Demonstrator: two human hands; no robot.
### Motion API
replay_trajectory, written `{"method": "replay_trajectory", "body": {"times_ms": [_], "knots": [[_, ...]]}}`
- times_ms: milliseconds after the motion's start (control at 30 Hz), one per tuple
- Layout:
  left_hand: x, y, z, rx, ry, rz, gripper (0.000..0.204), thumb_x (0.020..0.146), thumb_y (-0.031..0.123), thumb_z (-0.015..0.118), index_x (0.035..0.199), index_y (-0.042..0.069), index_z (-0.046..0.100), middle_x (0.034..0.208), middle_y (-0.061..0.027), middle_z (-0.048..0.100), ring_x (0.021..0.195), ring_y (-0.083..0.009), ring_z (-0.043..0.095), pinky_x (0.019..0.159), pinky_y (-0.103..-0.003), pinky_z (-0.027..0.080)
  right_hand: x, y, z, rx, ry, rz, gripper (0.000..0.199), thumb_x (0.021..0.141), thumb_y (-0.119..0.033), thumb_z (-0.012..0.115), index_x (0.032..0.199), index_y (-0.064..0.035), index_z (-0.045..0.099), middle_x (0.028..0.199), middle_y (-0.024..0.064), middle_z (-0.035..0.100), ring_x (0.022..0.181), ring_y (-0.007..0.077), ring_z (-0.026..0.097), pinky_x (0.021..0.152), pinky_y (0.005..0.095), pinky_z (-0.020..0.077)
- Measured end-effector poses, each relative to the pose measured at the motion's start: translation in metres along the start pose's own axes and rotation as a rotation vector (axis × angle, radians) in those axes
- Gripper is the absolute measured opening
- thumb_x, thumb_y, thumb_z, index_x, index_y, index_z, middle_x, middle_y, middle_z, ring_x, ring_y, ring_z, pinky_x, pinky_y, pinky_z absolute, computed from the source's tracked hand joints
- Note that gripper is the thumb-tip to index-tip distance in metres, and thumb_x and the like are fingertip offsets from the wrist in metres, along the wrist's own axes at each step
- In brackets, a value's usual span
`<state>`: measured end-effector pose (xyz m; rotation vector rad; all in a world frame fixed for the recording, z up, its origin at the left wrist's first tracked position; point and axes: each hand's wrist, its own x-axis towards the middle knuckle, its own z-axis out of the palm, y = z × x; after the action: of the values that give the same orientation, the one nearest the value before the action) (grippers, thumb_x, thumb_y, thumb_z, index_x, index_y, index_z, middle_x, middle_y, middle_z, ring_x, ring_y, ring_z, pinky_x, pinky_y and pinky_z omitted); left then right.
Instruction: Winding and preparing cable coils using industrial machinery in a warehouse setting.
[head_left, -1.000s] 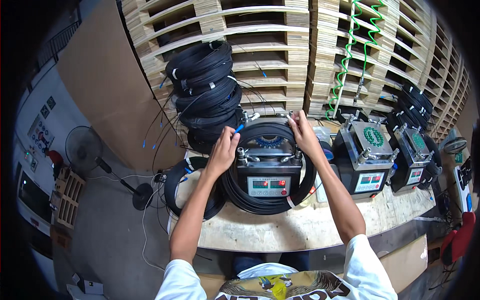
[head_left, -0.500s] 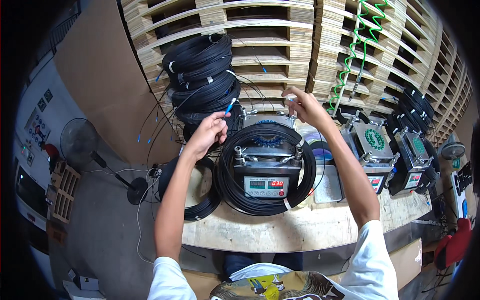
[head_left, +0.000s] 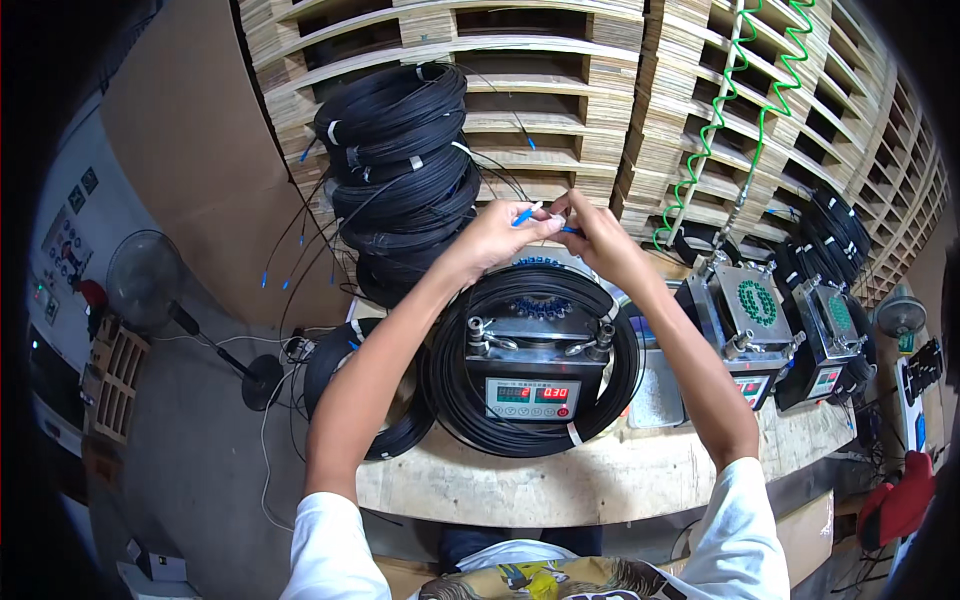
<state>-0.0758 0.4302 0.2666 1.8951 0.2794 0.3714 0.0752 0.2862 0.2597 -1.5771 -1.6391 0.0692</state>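
Note:
My left hand (head_left: 490, 240) and my right hand (head_left: 606, 240) meet above the back of a metal polishing machine (head_left: 535, 340). My left fingers pinch a blue cable connector (head_left: 522, 217) with a white tip. Closed as well, my right hand has its fingertips against the left ones, with a second blue cable connector (head_left: 571, 230) showing between them. A coil of black cable (head_left: 500, 432) lies draped around the machine, whose front has a lit display panel (head_left: 533, 398). Blue connectors (head_left: 540, 307) sit in a ring on the machine's top.
Stacked black cable coils (head_left: 395, 160) rise at the back left, and another coil (head_left: 408, 437) lies beside the machine. Two similar machines (head_left: 752, 310) with green rings stand to the right. A clear tray (head_left: 655, 390) sits between. Wooden pallets (head_left: 520, 60) tower behind the plywood table (head_left: 480, 490).
My hands have come together over the machine: the left moved right with its blue connector, the right moved slightly down and left. The view has shifted slightly.

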Motion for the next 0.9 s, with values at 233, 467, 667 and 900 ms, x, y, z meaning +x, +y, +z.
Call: {"method": "replay_trajectory", "body": {"times_ms": [233, 467, 667, 900], "knots": [[0.005, -0.024, -0.011, -0.003, 0.067, 0.057, 0.027, 0.096, 0.031, 0.071, 0.106, 0.005, 0.068, 0.069, 0.0084, 0.051, 0.055, -0.001, 0.039, 0.045, -0.021, 0.026, 0.006, 0.014, 0.014, 0.042, -0.006, -0.028, 0.028, 0.088, -0.005, 0.076, 0.104, -0.0012, 0.054, 0.078, 0.0062, 0.064, 0.065, 0.0101, 0.055, 0.059, 0.028, 0.045], [0.004, -0.021, -0.013, 0.0, 0.024, 0.045, 0.026, 0.097, 0.032, 0.07, 0.099, 0.006, 0.068, 0.062, 0.0117, 0.044, 0.051, 0.0003, 0.033, 0.044, -0.022, 0.023, -0.006, 0.013, 0.003, 0.576, -0.045, 0.216, 0.025, 0.092, -0.006, 0.072, 0.115, -0.0006, 0.063, 0.087, 0.004, 0.072, 0.068, 0.0047, 0.056, 0.059, 0.021, 0.0452], [0.007, -0.018, -0.007, 0.054, 0.068, 0.113, 0.024, 0.097, 0.029, 0.069, 0.094, 0.005, 0.066, 0.065, 0.0085, 0.051, 0.056, -0.0002, 0.037, 0.049, -0.022, 0.029, -0.009, 0.004, 0.013, 0.228, 0.122, 0.139, 0.018, 0.092, -0.002, 0.071, 0.109, 0.0024, 0.065, 0.086, 0.0053, 0.073, 0.068, 0.0063, 0.057, 0.059, 0.0221, 0.0462], [0.01, -0.029, -0.009, 0.077, 0.111, 0.214, 0.025, 0.098, 0.025, 0.068, 0.095, 0.0, 0.067, 0.074, 0.0023, 0.06, 0.068, -0.0041, 0.047, 0.061, -0.024, 0.043, -0.002, 0.009, 0.021, 0.239, 0.105, 0.155, 0.015, 0.091, 0.001, 0.071, 0.106, 0.0016, 0.07, 0.086, 0.0046, 0.074, 0.067, 0.0067, 0.058, 0.06, 0.0228, 0.0472]]}}
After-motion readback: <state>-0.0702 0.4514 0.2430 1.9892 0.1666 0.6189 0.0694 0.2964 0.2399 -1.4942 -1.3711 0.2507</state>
